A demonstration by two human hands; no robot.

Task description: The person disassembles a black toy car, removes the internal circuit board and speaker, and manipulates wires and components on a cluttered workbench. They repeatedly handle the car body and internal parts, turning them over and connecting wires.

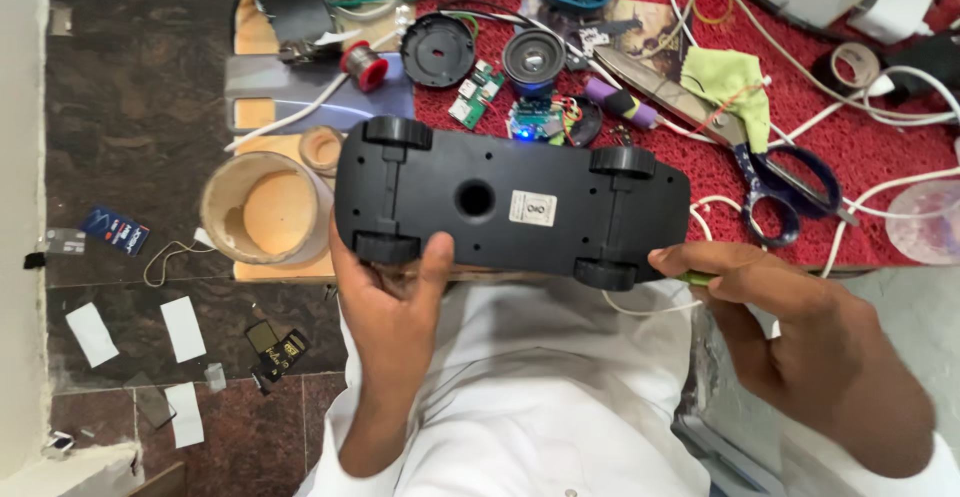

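**Toy car held belly-up over cluttered repair surface**

A black plastic toy car [512, 205] is held upside down above the lap, just at the near edge of the surface [870, 147], which is covered by a red, coarse-piled mat. The chassis is smooth and matte, with rounded corners, a round hole near its middle, a small white label, and all four ribbed wheels fitted. No opened panel is seen on the underside; work on the car appears at an early or checking stage, though screws cannot be made out.

The left hand [395, 307] is wrapped around one end, thumb pressed on the underside beside a wheel. The right hand's [790, 307] grip is closed on the other end, and a slim green tool [700, 279] appears pinched in it; its tip is hidden.

Beyond the car, a wide tape roll [262, 207], blue-handled scissors [740, 147], a round speaker [533, 57], a lit circuit board [535, 119] and white cables [880, 192] are scattered.
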